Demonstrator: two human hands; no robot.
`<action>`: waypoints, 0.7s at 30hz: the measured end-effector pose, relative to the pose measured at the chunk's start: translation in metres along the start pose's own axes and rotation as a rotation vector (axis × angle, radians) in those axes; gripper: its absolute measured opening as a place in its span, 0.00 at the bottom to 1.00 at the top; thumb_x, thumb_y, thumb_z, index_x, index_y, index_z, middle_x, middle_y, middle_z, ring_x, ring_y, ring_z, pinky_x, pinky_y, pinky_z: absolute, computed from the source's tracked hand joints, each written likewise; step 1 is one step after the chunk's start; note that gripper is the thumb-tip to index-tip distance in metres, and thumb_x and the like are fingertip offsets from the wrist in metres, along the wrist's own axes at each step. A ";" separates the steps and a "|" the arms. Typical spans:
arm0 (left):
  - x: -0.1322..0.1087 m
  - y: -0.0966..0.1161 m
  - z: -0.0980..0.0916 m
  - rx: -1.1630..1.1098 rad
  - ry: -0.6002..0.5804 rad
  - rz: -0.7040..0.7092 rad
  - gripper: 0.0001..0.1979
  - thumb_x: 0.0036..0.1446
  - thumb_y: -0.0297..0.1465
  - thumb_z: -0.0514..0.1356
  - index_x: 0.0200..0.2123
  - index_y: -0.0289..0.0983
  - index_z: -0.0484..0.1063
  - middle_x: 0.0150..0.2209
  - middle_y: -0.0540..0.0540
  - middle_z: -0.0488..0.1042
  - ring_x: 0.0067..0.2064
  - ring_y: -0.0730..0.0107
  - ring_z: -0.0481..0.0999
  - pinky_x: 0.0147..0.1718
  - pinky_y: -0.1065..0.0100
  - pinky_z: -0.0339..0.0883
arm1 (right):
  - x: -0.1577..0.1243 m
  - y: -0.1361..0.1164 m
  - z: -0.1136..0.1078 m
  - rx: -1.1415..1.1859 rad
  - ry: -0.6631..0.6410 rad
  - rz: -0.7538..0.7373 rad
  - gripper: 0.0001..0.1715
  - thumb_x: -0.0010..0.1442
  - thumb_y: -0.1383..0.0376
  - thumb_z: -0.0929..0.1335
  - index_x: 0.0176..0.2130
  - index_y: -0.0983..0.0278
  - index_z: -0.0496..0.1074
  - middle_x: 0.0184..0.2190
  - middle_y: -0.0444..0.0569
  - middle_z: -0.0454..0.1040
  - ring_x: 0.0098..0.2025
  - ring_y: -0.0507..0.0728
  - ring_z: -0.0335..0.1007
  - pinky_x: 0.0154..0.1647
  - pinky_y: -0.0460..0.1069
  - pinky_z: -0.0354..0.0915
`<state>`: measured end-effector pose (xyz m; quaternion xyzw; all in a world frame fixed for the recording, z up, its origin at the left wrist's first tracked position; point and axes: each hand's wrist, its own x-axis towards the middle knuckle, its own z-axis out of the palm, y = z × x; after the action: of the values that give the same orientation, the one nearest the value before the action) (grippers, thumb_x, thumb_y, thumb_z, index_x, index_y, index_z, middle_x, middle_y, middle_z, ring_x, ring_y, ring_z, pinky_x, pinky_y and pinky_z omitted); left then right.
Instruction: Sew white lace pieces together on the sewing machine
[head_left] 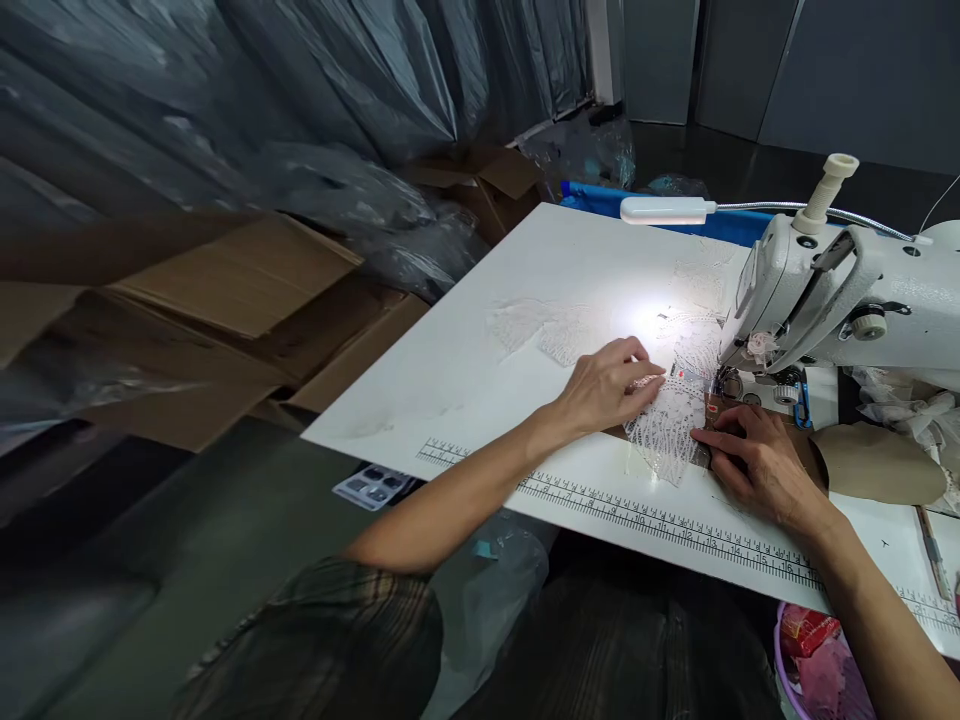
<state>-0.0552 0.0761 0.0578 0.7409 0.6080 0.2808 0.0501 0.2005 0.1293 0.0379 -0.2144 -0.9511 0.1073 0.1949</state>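
A white lace piece (pixel 664 440) lies on the sewing table, its right edge close to the needle area of a white sewing machine (pixel 825 290). My left hand (pixel 609 385) is at the lace's left edge, thumb and forefinger brought together on it. From the right, my right hand (pixel 765 462) bends its fingers onto the lace's lower right edge, just in front of the presser foot; its fingertips are partly hidden. Beneath the lace and my right hand shows a brown plate (pixel 802 445) on the machine bed.
More lace pieces (pixel 536 325) lie on the white table (pixel 450 370) to the left. A lamp (pixel 667 210) lights the work. A tan pad (pixel 877 463) and a pen-like tool (pixel 932 550) are at right. Cardboard boxes (pixel 247 280) stand left; a purple basket (pixel 784 660) is below.
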 end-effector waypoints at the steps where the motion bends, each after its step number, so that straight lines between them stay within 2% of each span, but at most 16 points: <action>1: 0.002 0.001 0.004 0.025 -0.026 0.133 0.14 0.67 0.35 0.54 0.41 0.35 0.78 0.39 0.42 0.77 0.36 0.67 0.74 0.28 0.68 0.66 | 0.000 0.000 0.000 0.002 0.001 -0.002 0.20 0.63 0.68 0.65 0.51 0.55 0.79 0.44 0.54 0.73 0.47 0.62 0.70 0.46 0.61 0.67; 4: 0.010 0.007 0.016 0.054 -0.164 0.457 0.13 0.68 0.30 0.52 0.43 0.35 0.76 0.44 0.39 0.78 0.41 0.64 0.75 0.38 0.62 0.71 | 0.000 0.001 0.001 0.002 0.003 -0.006 0.21 0.63 0.68 0.65 0.52 0.54 0.78 0.43 0.53 0.73 0.46 0.62 0.69 0.46 0.60 0.67; 6: 0.018 0.012 0.019 0.103 -0.232 0.538 0.12 0.68 0.28 0.52 0.46 0.34 0.75 0.49 0.37 0.77 0.43 0.63 0.75 0.42 0.60 0.71 | 0.000 0.001 0.001 -0.004 0.010 -0.002 0.21 0.63 0.67 0.65 0.52 0.53 0.78 0.43 0.53 0.73 0.46 0.62 0.69 0.47 0.60 0.67; 10: 0.031 0.016 0.015 0.241 -0.336 0.570 0.13 0.67 0.29 0.52 0.45 0.31 0.75 0.49 0.34 0.76 0.42 0.60 0.74 0.42 0.59 0.67 | 0.001 0.000 0.000 -0.007 0.013 0.000 0.19 0.64 0.67 0.65 0.50 0.54 0.79 0.43 0.54 0.73 0.46 0.62 0.69 0.47 0.60 0.67; 14: 0.033 0.016 0.012 0.321 -0.405 0.554 0.15 0.66 0.28 0.51 0.44 0.29 0.76 0.52 0.32 0.75 0.43 0.59 0.74 0.43 0.59 0.66 | 0.002 -0.001 -0.001 0.006 0.012 -0.016 0.19 0.63 0.68 0.65 0.50 0.55 0.79 0.44 0.54 0.73 0.47 0.62 0.70 0.46 0.60 0.67; 17: 0.024 0.014 0.008 0.241 -0.400 0.480 0.14 0.66 0.27 0.51 0.40 0.32 0.78 0.54 0.34 0.75 0.44 0.60 0.74 0.44 0.59 0.66 | 0.001 -0.001 -0.001 0.001 0.008 -0.013 0.19 0.63 0.68 0.65 0.50 0.55 0.79 0.44 0.54 0.73 0.47 0.62 0.70 0.46 0.61 0.67; 21: -0.001 0.008 -0.006 -0.009 -0.356 0.459 0.11 0.65 0.31 0.56 0.38 0.38 0.79 0.48 0.40 0.79 0.43 0.61 0.76 0.46 0.56 0.67 | 0.000 0.000 0.000 0.003 0.011 -0.013 0.20 0.63 0.68 0.65 0.51 0.55 0.79 0.43 0.54 0.73 0.47 0.62 0.70 0.46 0.60 0.66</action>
<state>-0.0510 0.0715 0.0664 0.8966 0.4048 0.1528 0.0944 0.2007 0.1297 0.0381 -0.2086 -0.9512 0.1062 0.2009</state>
